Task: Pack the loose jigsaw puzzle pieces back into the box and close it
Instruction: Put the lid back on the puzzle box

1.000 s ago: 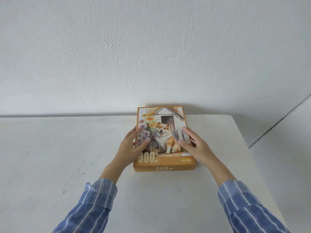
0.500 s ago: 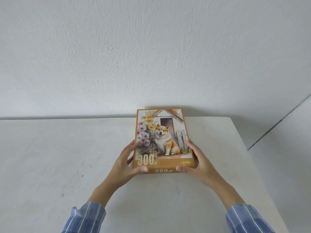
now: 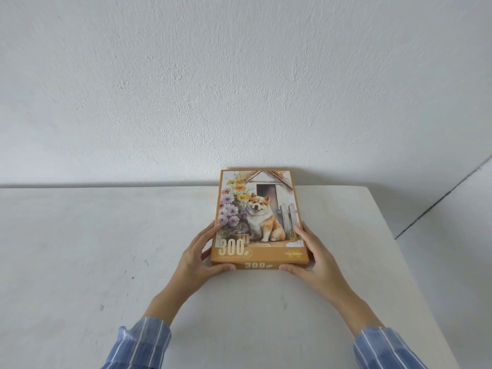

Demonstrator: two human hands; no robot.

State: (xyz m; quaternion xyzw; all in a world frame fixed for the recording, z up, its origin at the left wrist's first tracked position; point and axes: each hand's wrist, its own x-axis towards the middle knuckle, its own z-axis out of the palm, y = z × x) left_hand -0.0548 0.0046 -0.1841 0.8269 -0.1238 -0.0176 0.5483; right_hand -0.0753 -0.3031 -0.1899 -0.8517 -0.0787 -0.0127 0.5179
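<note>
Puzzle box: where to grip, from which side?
Grip the puzzle box by its long side walls near the front corners, coming from the near short end, as the left hand and right hand do: thumbs on the front wall, fingers along the sides. It is shallow, long axis pointing away.

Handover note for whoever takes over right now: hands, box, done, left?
Left hand grips the puzzle box at its near left corner, thumb on the front edge.
Right hand grips the near right corner likewise.
The box is at the far side of the white table, lid on; whether it rests flat I cannot tell.
Done: no loose pieces in view, box closed.
Left: probably only to let go.
</note>
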